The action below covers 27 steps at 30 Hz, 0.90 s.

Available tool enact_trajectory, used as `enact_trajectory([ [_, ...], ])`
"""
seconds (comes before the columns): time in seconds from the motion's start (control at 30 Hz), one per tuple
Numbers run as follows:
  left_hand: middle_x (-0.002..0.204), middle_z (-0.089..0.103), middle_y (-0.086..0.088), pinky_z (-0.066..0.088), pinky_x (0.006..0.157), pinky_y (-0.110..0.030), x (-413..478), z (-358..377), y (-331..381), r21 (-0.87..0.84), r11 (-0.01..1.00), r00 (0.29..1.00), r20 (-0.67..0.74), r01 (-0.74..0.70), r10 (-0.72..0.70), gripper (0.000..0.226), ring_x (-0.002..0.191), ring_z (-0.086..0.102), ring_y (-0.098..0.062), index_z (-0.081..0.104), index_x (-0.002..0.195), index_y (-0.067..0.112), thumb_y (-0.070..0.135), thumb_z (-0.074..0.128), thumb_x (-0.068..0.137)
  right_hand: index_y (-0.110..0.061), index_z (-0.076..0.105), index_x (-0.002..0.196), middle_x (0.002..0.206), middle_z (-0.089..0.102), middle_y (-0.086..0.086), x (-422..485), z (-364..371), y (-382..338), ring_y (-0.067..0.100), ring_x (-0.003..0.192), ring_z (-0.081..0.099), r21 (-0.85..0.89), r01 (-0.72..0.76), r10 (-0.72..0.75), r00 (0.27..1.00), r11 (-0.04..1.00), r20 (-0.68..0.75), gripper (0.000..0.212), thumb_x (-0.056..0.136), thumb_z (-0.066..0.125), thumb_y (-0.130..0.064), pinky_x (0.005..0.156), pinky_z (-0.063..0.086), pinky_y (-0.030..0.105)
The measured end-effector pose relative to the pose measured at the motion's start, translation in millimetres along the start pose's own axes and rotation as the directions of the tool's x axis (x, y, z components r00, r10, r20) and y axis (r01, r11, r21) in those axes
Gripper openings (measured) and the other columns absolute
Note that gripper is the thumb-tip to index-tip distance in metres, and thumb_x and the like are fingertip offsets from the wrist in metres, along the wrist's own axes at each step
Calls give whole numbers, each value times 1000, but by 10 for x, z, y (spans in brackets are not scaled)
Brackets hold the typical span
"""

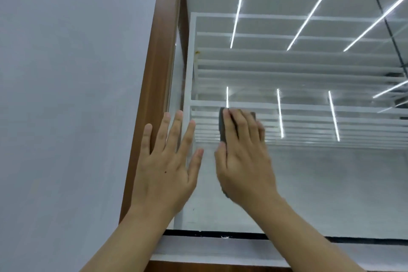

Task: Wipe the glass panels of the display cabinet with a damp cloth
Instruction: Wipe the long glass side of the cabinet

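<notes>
Your right hand [242, 157] lies flat over the dark grey cloth [223, 126], fingers straight and close together, pressing it to the glass panel [309, 172] near its left edge; the flat palm likely spreads pressure evenly. Your left hand [164, 168] is spread, fingers apart, resting across the wooden frame [154, 73] and the glass edge, apparently as a brace. Most of the pane, to the right, probably awaits wiping
</notes>
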State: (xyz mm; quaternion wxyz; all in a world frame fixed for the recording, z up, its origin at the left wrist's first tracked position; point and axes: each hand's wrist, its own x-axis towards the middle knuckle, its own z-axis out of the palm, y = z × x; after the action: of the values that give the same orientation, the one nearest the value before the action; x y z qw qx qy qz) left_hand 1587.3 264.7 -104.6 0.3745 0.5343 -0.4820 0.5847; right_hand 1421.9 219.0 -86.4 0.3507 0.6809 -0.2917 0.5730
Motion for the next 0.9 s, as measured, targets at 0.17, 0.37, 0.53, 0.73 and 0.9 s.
enact_trajectory([
  [0.17, 170, 18, -9, 9, 127, -52, -4, 10, 0, -5, 1000, 1000, -14, 4, -4, 65, 158, 14, -27, 27, 162, 19, 52, 15, 108, -8, 29, 160, 163, 31, 4, -493, -124, 313, 21, 155, 22, -29, 174, -171, 982, 984, 78, 66, 98, 34, -32, 123, 22, 47],
  [0.37, 171, 17, -9, 10, 127, -53, 9, 13, -1, -10, 1000, 1000, -9, 4, -4, 64, 158, 12, -26, 27, 162, 20, 52, 17, 108, -6, 25, 160, 162, 27, 8, 141, -39, 110, 23, 153, 19, 28, -87, 88, 995, 996, -37, 67, 98, 26, -33, 127, 15, 48],
  [0.53, 172, 14, -5, 3, 128, -47, -2, -25, -20, -105, 994, 1000, -7, 1, -1, 63, 159, 6, -21, 26, 162, 21, 51, 19, 107, -7, 33, 158, 163, 34, 7, -720, -153, 345, 23, 154, 25, -67, 247, -242, 967, 967, 77, 67, 96, 39, -31, 123, 19, 45],
  [0.73, 172, 9, 0, -3, 129, -30, 22, -110, -274, -289, 955, 997, -32, 62, -74, 64, 159, -1, -14, 19, 164, 16, 45, 19, 107, -3, 29, 157, 156, 33, 12, 208, -111, 182, 28, 148, 26, -35, -86, 85, 995, 996, -43, 68, 95, 23, -32, 128, 13, 47],
  [0.9, 172, 13, 1, -2, 126, -21, 0, -82, -320, -397, 911, 990, -32, 115, -139, 62, 158, 3, -8, 19, 163, 15, 39, 23, 106, -8, 23, 162, 168, 23, 7, -361, 97, -338, 22, 158, 12, -34, 199, -195, 976, 979, 93, 67, 99, 29, -32, 127, 12, 45],
])
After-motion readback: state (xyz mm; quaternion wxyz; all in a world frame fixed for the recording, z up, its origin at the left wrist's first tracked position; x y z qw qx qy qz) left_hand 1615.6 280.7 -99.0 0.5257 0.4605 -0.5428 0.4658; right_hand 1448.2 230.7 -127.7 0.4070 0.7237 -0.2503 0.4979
